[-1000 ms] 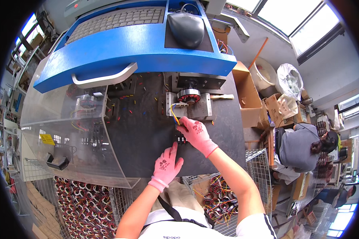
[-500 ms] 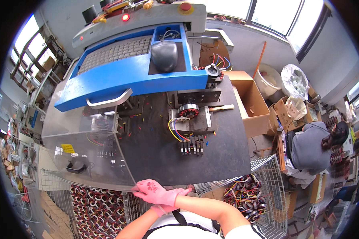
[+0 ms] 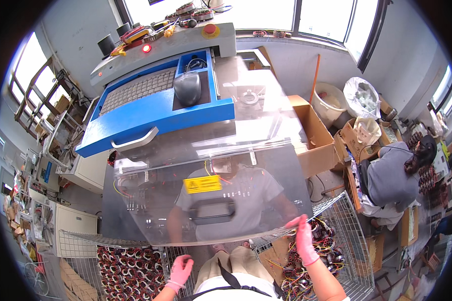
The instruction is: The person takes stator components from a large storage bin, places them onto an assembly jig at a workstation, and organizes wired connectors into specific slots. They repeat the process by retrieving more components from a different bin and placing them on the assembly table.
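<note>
A clear plastic cover [image 3: 256, 220] with a yellow label [image 3: 202, 184] and a dark handle [image 3: 212, 211] lies over the front of the dark worktable. My right hand [image 3: 305, 242], in a pink glove, is at the cover's lower right corner, fingers extended and touching its edge. To the left, my pink-gloved left hand [image 3: 180, 271] hangs below the cover's front edge, fingers loosely bent and holding nothing. Through the cover show a row of small dark terminal blocks [image 3: 236, 192] and coloured wires, partly hidden by reflections.
Behind the cover, a blue drawer [image 3: 155, 122] holds a keyboard [image 3: 138, 90] and a black mouse [image 3: 188, 89]. Wire baskets with wound motor stators [image 3: 130, 273] flank me. An open cardboard box [image 3: 314, 138] stands at the right; beyond it a person in grey [image 3: 394, 173] sits.
The clear cover has moved right and now spans the table front, over the fixtures that stood uncovered. My hands, crossed at its corner before, have separated: right hand rightward, left hand back.
</note>
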`<state>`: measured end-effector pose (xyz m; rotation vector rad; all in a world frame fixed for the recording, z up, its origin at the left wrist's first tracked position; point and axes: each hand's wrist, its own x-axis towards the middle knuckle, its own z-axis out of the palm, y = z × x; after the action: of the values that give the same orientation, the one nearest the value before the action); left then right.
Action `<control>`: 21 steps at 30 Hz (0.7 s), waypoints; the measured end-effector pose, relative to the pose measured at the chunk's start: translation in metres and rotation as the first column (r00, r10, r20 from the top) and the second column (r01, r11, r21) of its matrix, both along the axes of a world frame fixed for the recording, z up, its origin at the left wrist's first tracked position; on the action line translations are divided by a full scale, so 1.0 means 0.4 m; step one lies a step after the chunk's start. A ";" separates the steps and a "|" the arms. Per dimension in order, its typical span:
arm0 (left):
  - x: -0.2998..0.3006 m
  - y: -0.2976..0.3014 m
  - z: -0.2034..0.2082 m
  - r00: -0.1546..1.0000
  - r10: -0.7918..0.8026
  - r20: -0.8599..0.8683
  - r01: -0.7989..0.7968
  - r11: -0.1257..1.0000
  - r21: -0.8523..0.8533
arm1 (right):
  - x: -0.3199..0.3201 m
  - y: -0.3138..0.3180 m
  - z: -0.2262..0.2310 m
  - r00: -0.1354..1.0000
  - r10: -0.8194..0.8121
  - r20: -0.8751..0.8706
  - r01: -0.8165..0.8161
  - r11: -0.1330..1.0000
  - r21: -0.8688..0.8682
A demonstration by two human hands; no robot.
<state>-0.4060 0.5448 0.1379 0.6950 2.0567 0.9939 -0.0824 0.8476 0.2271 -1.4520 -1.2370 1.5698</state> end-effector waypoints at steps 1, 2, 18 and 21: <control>-0.012 -0.004 -0.019 0.993 0.110 0.032 -0.111 0.993 0.037 | 0.023 0.021 -0.007 0.996 -0.088 -0.013 0.088 0.995 0.042; -0.012 0.034 0.019 0.974 0.186 0.126 -0.188 0.982 0.003 | 0.073 0.050 -0.064 0.985 -0.174 -0.012 0.174 0.977 0.121; -0.331 0.863 0.314 0.740 -0.359 -0.569 0.525 0.837 0.155 | 0.104 0.120 -0.104 0.795 -0.596 -0.117 0.604 0.755 0.256; -0.285 0.968 0.300 0.725 -0.393 -0.565 0.593 0.774 0.222 | 0.110 0.117 -0.116 0.802 -0.590 -0.088 0.592 0.768 0.244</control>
<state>-0.5201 0.9320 0.2581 1.7870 1.8875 0.9631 -0.0385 0.8943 0.1809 -1.4671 -0.8151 0.9392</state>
